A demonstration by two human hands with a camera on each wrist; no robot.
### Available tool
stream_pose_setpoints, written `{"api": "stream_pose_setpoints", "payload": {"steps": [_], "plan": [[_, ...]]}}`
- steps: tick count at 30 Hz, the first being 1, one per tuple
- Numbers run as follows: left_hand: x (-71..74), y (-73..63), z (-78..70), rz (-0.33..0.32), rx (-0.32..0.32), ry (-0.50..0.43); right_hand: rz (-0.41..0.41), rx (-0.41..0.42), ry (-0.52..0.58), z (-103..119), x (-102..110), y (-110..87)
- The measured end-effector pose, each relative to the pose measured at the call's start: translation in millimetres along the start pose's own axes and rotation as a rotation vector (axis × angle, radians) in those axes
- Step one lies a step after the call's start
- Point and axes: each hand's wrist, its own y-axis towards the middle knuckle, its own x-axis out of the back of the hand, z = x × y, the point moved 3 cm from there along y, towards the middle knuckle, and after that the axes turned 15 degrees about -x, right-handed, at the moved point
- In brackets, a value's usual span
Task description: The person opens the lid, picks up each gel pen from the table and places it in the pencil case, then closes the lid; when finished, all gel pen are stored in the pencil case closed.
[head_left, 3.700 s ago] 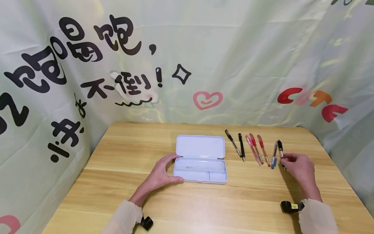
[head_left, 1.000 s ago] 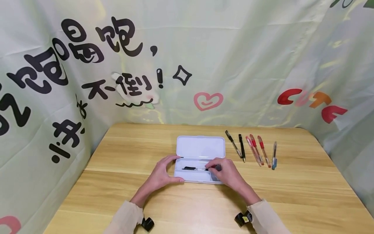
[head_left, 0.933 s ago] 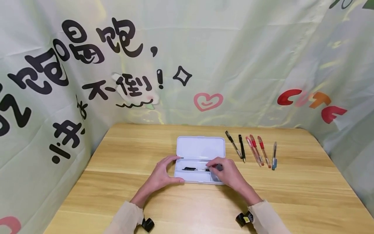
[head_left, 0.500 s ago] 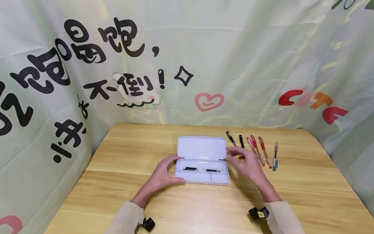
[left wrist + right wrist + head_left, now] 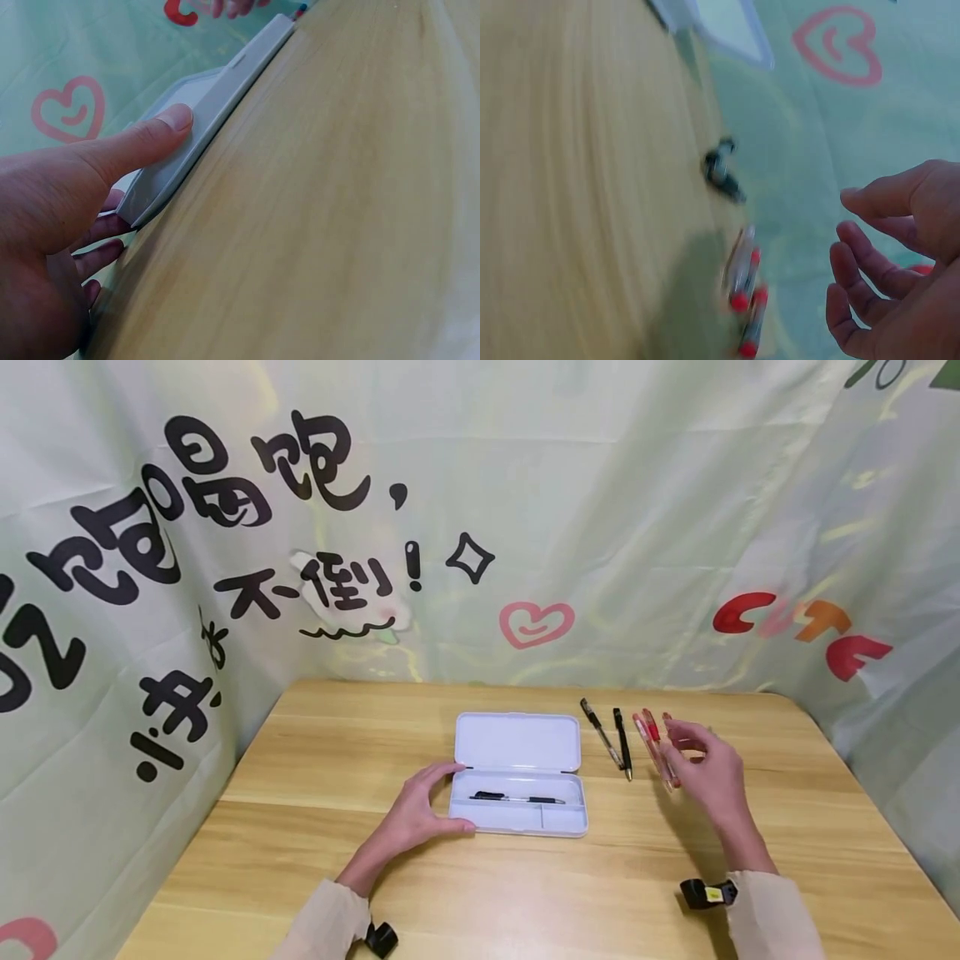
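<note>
A pale lilac pencil case [image 5: 517, 742] lies with its lid laid back on the table. One black pen [image 5: 491, 796] rests lengthwise in its long back compartment. My left hand [image 5: 408, 810] grips the case's left end; in the left wrist view the thumb [image 5: 154, 139] presses the front wall, with the fingers around the end. My right hand [image 5: 708, 768] hovers over the red pens [image 5: 651, 727], thumb and fingers loosely curved and apart, holding nothing. It hides part of the rightmost red pen. In the right wrist view, red-tipped pens [image 5: 739, 300] show beside the fingers.
Two black pens, a clear-barrelled one [image 5: 600, 731] and a darker one [image 5: 622, 743], lie between the case and the red pens. The blue pen is hidden behind my right hand. A printed cloth [image 5: 622, 527] hangs along the table's [image 5: 360, 727] back and sides.
My right hand carried a black pen from the right into the case, let go of it, and moved back right over the red pens. The left hand stays on the case.
</note>
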Motion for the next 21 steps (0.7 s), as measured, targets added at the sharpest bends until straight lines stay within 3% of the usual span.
{"api": "stream_pose_setpoints", "payload": {"steps": [7, 16, 21], "plan": [[0.5, -0.2, -0.7, -0.002, 0.007, 0.0, -0.048, -0.096, -0.079, -30.7, 12.8, 7.9], [0.2, -0.2, -1.6, 0.001, 0.004, -0.008, 0.067, -0.162, -0.225, -58.8, 21.2, 12.8], [0.2, -0.1, -1.3, 0.005, 0.0, 0.001, 0.047, -0.186, -0.274, -61.9, 24.6, 13.1]]}}
